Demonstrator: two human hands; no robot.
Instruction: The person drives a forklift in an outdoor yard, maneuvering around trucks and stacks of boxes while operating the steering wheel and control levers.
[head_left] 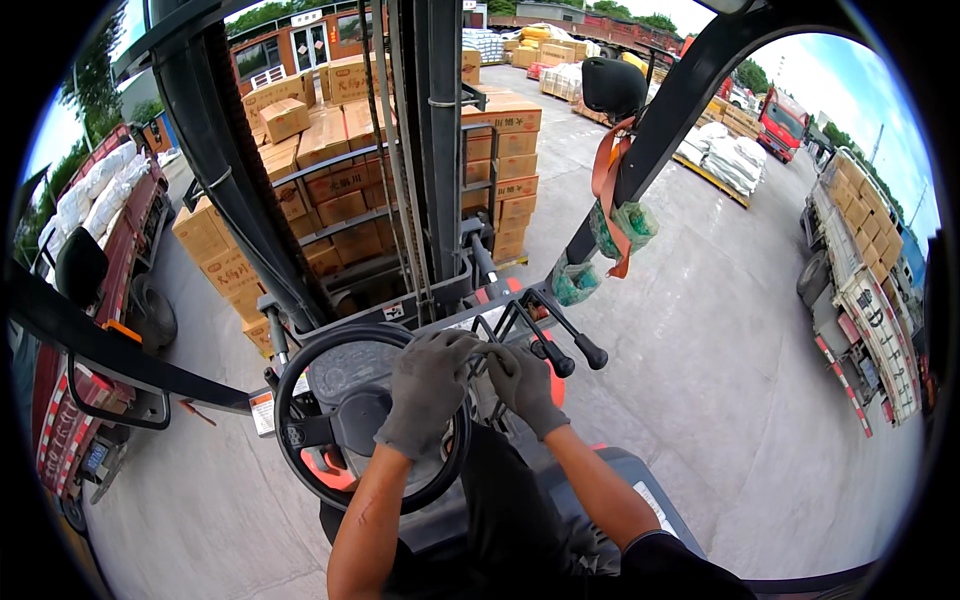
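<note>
Grey concrete makes up the yard (720,340), spreading out on both sides of the forklift. On the left stands a red flatbed truck (138,218) loaded with white sacks; on the right a second truck (882,325) carries brown cartons, its tailboard white. Directly ahead, close behind the forklift's black mast (446,150), rises a large stack of cartons (325,140), with one loose carton (284,119) lying on top. Farther off to the right, a red lorry (783,125) stands near a low pallet load of white sacks (732,160). Nearer, the steering wheel (362,410) is in front of the person, left of the control levers (515,325), which end in black knobs. An orange strap (605,180) hangs from the right-hand pillar beside green plastic bundles (575,284). Both hands wear grey gloves. The left hand (430,382) is over the right part of the wheel's rim, back upward, its fingers bent toward the right hand (522,382), which sits just before the levers with its fingers curled. The two meet at the fingertips between wheel and levers; whether either one pinches the other's glove cannot be told.
</note>
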